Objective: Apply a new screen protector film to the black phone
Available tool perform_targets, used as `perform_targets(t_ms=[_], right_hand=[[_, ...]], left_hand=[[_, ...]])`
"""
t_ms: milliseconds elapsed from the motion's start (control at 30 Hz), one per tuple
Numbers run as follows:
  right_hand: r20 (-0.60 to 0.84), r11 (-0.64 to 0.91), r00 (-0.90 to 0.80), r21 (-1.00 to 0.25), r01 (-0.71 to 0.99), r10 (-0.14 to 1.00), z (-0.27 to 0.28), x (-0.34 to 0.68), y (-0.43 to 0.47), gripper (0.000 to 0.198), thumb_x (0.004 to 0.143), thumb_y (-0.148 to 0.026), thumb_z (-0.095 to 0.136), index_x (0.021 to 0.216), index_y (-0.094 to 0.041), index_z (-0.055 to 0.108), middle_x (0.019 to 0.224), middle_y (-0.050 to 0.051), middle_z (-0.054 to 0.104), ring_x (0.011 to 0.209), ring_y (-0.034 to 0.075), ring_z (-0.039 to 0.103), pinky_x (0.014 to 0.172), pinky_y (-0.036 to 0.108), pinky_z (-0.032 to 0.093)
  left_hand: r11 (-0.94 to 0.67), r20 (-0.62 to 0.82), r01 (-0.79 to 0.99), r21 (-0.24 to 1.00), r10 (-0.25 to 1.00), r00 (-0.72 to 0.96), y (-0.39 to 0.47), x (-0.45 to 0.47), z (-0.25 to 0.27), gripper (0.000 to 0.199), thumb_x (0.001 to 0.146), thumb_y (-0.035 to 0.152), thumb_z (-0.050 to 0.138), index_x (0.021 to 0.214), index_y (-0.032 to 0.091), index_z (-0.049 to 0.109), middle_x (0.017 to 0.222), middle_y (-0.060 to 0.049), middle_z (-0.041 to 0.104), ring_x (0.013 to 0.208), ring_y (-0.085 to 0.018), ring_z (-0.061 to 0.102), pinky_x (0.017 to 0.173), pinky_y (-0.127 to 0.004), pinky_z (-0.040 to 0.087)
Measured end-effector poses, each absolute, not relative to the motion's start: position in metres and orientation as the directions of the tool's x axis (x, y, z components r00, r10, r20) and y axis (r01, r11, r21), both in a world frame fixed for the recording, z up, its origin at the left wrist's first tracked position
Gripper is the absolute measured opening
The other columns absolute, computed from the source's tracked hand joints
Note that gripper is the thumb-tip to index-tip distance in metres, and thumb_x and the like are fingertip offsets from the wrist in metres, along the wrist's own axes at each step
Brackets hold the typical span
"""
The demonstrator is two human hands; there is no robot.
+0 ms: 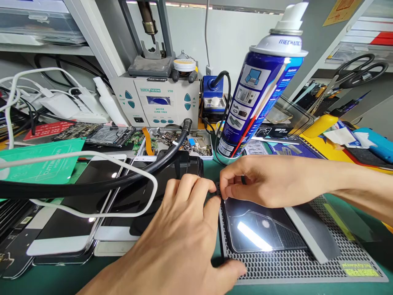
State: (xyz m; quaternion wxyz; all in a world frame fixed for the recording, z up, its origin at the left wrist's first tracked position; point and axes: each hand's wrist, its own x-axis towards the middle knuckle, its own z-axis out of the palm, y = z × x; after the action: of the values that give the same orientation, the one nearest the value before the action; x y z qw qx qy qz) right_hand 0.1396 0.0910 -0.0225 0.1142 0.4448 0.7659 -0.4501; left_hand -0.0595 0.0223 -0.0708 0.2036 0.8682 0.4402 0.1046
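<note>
A dark, glossy phone-sized panel (254, 233) lies on a grey honeycomb-patterned mat (276, 268), reflecting a bright light. Across its right end rests a flat piece (311, 233), light grey along one edge and black on the other. My left hand (187, 233) is at the mat's left edge, index finger and thumb pinched by its upper left corner. Just opposite, my right hand (267, 180) curls over the panel's upper end with thumb and forefinger closed together. Something small and dark shows between the two sets of fingertips; I cannot make out what it is.
A tall blue spray can (251, 98) stands right behind my right hand. A hot air station (159, 100) and a tray of circuit boards (172, 141) are at the back. Several phones (76, 196) lie left, crossed by a white cable (153, 184) and a black hose (123, 180).
</note>
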Motion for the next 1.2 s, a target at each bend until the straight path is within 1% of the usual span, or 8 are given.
perform_targets(t_ms=[200, 433, 600, 733, 900, 1067, 1200], right_hand=[[-0.558, 0.221, -0.584, -0.584, 0.781, 0.589, -0.0227, 0.1404, 0.09, 0.026, 0.083, -0.014, 0.054, 0.1, -0.021, 0.073, 0.088, -0.001, 0.074, 0.074, 0.015, 0.061, 0.063, 0.022, 0.045], [-0.566, 0.218, -0.565, -0.564, 0.797, 0.601, -0.0202, 0.1386, 0.0908, 0.028, 0.08, -0.013, 0.056, 0.1, -0.021, 0.074, 0.086, -0.001, 0.074, 0.071, 0.015, 0.061, 0.06, 0.021, 0.044], [-0.571, 0.233, -0.533, -0.516, 0.825, 0.624, -0.0195, 0.1383, 0.0927, 0.027, 0.079, -0.013, 0.055, 0.096, -0.021, 0.075, 0.083, -0.001, 0.074, 0.069, 0.015, 0.062, 0.056, 0.022, 0.043], [-0.586, 0.241, -0.51, -0.477, 0.845, 0.629, -0.0212, 0.139, 0.0941, 0.028, 0.079, -0.014, 0.054, 0.096, -0.022, 0.075, 0.084, -0.001, 0.074, 0.07, 0.016, 0.062, 0.056, 0.023, 0.043], [-0.593, 0.23, -0.519, -0.494, 0.838, 0.616, -0.0212, 0.1381, 0.0938, 0.026, 0.08, -0.015, 0.053, 0.094, -0.02, 0.074, 0.082, 0.0, 0.073, 0.069, 0.016, 0.062, 0.056, 0.023, 0.043], [-0.598, 0.22, -0.522, -0.505, 0.834, 0.608, -0.0216, 0.1388, 0.0953, 0.023, 0.079, -0.016, 0.054, 0.091, -0.019, 0.074, 0.08, 0.0, 0.072, 0.067, 0.016, 0.06, 0.056, 0.022, 0.044], [-0.599, 0.215, -0.526, -0.513, 0.831, 0.604, -0.0228, 0.1398, 0.0965, 0.022, 0.078, -0.015, 0.055, 0.09, -0.02, 0.073, 0.08, 0.0, 0.073, 0.067, 0.016, 0.06, 0.056, 0.022, 0.045]], left_hand=[[-0.565, 0.04, 0.708, 0.423, 0.793, 0.608, 0.0186, -0.0611, -0.0699, 0.032, 0.07, 0.04, 0.079, 0.093, 0.019, 0.068, 0.105, -0.007, 0.056, 0.104, -0.031, 0.049, 0.093, -0.057, 0.049], [-0.546, 0.026, 0.732, 0.408, 0.808, 0.588, 0.0217, -0.0623, -0.0714, 0.032, 0.07, 0.041, 0.078, 0.092, 0.019, 0.068, 0.104, -0.008, 0.056, 0.104, -0.033, 0.048, 0.092, -0.058, 0.048], [-0.572, 0.055, 0.705, 0.42, 0.791, 0.609, 0.0234, -0.0626, -0.0728, 0.028, 0.071, 0.039, 0.076, 0.088, 0.019, 0.067, 0.101, -0.007, 0.055, 0.101, -0.031, 0.048, 0.089, -0.058, 0.049], [-0.563, 0.065, 0.711, 0.421, 0.801, 0.595, 0.0216, -0.0634, -0.0741, 0.027, 0.072, 0.038, 0.074, 0.09, 0.019, 0.067, 0.102, -0.007, 0.055, 0.102, -0.032, 0.048, 0.089, -0.059, 0.049], [-0.562, 0.07, 0.714, 0.417, 0.803, 0.592, 0.02, -0.063, -0.0756, 0.028, 0.071, 0.039, 0.075, 0.089, 0.019, 0.067, 0.101, -0.007, 0.055, 0.102, -0.031, 0.048, 0.089, -0.057, 0.049], [-0.569, 0.083, 0.717, 0.404, 0.803, 0.59, 0.02, -0.0628, -0.0755, 0.027, 0.076, 0.041, 0.073, 0.091, 0.019, 0.068, 0.102, -0.007, 0.056, 0.1, -0.031, 0.049, 0.087, -0.058, 0.05], [-0.585, 0.094, 0.713, 0.387, 0.794, 0.601, 0.0217, -0.0626, -0.0766, 0.03, 0.076, 0.044, 0.075, 0.09, 0.018, 0.068, 0.102, -0.008, 0.056, 0.099, -0.031, 0.049, 0.086, -0.058, 0.051]])
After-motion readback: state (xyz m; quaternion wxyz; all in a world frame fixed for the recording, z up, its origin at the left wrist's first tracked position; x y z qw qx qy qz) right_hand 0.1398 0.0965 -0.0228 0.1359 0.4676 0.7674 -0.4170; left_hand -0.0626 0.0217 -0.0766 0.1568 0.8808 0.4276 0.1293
